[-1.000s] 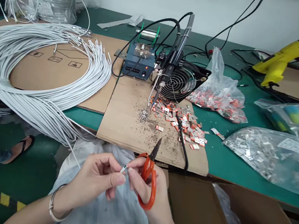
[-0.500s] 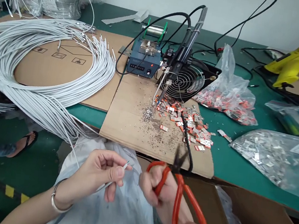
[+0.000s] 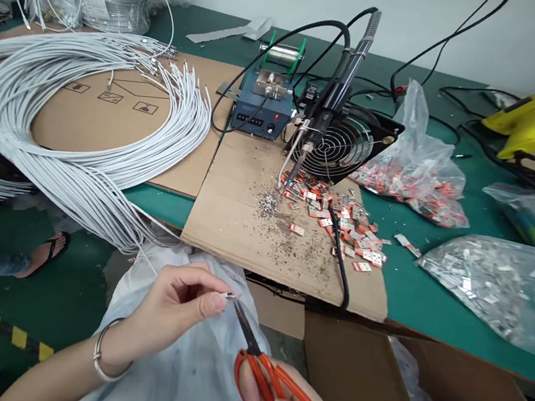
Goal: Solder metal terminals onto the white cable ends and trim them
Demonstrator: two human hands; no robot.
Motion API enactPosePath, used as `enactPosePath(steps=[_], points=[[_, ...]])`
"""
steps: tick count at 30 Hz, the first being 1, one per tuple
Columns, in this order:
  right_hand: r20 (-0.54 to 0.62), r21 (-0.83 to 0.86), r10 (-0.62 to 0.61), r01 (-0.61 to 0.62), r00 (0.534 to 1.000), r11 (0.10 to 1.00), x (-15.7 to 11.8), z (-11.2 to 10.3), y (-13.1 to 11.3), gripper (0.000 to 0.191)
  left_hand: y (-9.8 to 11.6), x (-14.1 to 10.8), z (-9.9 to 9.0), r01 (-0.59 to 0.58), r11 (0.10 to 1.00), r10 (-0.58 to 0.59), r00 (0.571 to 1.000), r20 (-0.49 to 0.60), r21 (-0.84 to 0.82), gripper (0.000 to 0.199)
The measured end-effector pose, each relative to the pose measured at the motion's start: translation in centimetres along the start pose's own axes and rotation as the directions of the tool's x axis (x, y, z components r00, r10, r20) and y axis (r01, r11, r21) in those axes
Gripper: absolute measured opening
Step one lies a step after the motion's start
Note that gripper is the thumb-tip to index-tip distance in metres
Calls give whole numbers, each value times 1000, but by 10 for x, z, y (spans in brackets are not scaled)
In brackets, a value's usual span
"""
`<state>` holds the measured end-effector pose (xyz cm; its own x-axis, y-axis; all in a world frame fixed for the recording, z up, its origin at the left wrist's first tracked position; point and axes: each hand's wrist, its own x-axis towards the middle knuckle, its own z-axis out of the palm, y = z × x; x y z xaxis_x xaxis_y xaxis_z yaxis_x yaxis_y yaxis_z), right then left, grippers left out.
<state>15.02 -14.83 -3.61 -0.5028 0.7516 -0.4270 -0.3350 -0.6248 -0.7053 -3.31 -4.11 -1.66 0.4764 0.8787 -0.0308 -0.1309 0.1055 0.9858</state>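
Between thumb and fingertips, my left hand (image 3: 183, 305) pinches the end of a white cable (image 3: 229, 295); small coloured wire ends show at its tip. My right hand (image 3: 269, 400) grips a pair of scissors (image 3: 254, 348) by its red-orange handles. The dark blades point up and left, with their tips right beside the cable end; whether they touch it I cannot tell. Both hands are above a pale cloth over the lap. A large coil of white cables (image 3: 152, 171) lies on cardboard to the left and hangs over the table edge.
A blue soldering station (image 3: 259, 116), a soldering iron (image 3: 333, 103) in its stand and a black fan (image 3: 338, 144) stand on the green table. Small red-and-white parts (image 3: 344, 224) are scattered on cardboard. Bags of parts (image 3: 479, 283) lie right; an open carton (image 3: 348, 364) sits below.
The scissors have swung left and down, bringing their blades from above the table edge to the cable tip. My left hand has turned the cable end to point right.
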Motion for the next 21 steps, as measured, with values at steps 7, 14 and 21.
enactPosePath(steps=[7, 14, 21], points=[[183, 5, -19, 19, 983, 1000, -7, -11, -9, 41, 1, -2, -10, -239, 924, 217, 971, 104, 300, 10], [143, -208, 71, -40, 987, 977, -8, -7, -30, 51, 0, -1, -11, -321, 890, 278, 945, 173, 325, 12], [172, -86, 103, -90, 980, 992, -10, -10, -27, 46, 3, 0, -10, -326, 885, 284, 944, 170, 331, 11]])
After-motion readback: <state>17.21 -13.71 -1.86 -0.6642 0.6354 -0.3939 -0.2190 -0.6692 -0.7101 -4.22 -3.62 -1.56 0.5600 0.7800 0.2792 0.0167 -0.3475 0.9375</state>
